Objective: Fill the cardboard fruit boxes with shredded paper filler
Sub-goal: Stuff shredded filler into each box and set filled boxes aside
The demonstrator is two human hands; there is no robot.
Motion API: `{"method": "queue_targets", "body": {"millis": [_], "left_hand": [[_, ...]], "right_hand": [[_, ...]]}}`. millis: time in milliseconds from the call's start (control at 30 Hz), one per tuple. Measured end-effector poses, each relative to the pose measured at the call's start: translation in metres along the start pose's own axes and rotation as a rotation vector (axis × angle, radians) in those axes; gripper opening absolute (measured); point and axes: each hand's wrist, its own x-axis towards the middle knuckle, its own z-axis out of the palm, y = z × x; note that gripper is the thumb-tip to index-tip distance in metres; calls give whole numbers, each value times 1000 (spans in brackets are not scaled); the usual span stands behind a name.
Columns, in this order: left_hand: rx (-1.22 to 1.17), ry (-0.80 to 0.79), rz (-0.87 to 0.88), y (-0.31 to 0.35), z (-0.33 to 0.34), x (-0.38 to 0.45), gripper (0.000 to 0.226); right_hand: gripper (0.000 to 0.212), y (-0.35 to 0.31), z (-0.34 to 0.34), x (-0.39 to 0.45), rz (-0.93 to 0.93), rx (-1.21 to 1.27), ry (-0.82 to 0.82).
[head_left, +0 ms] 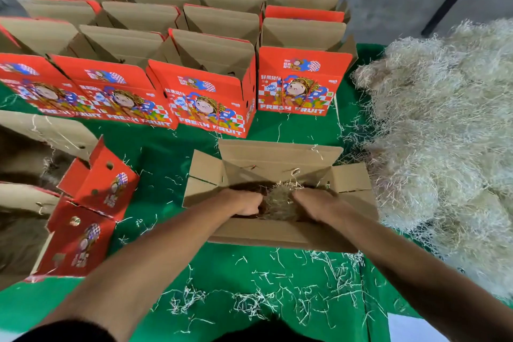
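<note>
My left hand and right hand are both down inside the open cardboard box in front of me, each grip curled into the wad of shredded paper between them. The box sits on the green worktop, flaps spread. The big filler pile lies just to its right. Red FRESH FRUIT boxes stand in rows behind.

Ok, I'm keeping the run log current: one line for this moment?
step: packing filler | left hand, right hand: both inside open box, on shredded paper | supply pile: right
</note>
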Motion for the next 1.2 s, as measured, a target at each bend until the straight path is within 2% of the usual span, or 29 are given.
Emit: {"method": "queue_targets", "body": {"millis": [100,167,267,400,467,533,633,733,767,833,933,967,1033,1100,1200], "left_hand": [[42,24,-47,-3,16,16,23],[138,10,-36,-4,19,24,23],[399,-39,8,-3,18,31,23],[673,-11,26,-11,21,43,36],[762,37,23,-14,21,44,37],[880,59,-40,-16,24,42,47],[1062,9,-178,-16,27,33,63],[985,-28,-166,-14,28,28,84],[905,-35,-145,-12,23,23,84],[728,40,-24,-10,14,10,65],[472,290,152,-4,4,-6,38],[418,298,192,0,2,-7,32],[299,272,176,1,3,-7,21],[118,215,99,-7,7,0,23],[365,-65,145,-16,10,17,36]], "right_hand": [[24,2,7,17,-25,-49,-25],[25,-2,13,26,-10,-101,-42],[25,-7,23,40,-22,-275,-86],[27,-4,30,49,6,-390,-142],[27,-4,34,50,17,-456,-119],[28,-5,35,49,40,-482,-64],[33,-5,38,51,75,-488,-13],[35,-8,41,50,93,-501,-28],[34,-9,40,49,95,-479,-25],[27,-12,34,47,77,-411,18],[18,-18,24,60,-135,-210,121],[19,-21,21,63,-210,-148,98],[26,-26,18,67,-327,-170,88],[31,-20,18,69,-388,-174,74],[28,-15,26,72,-407,-247,-15]]}}
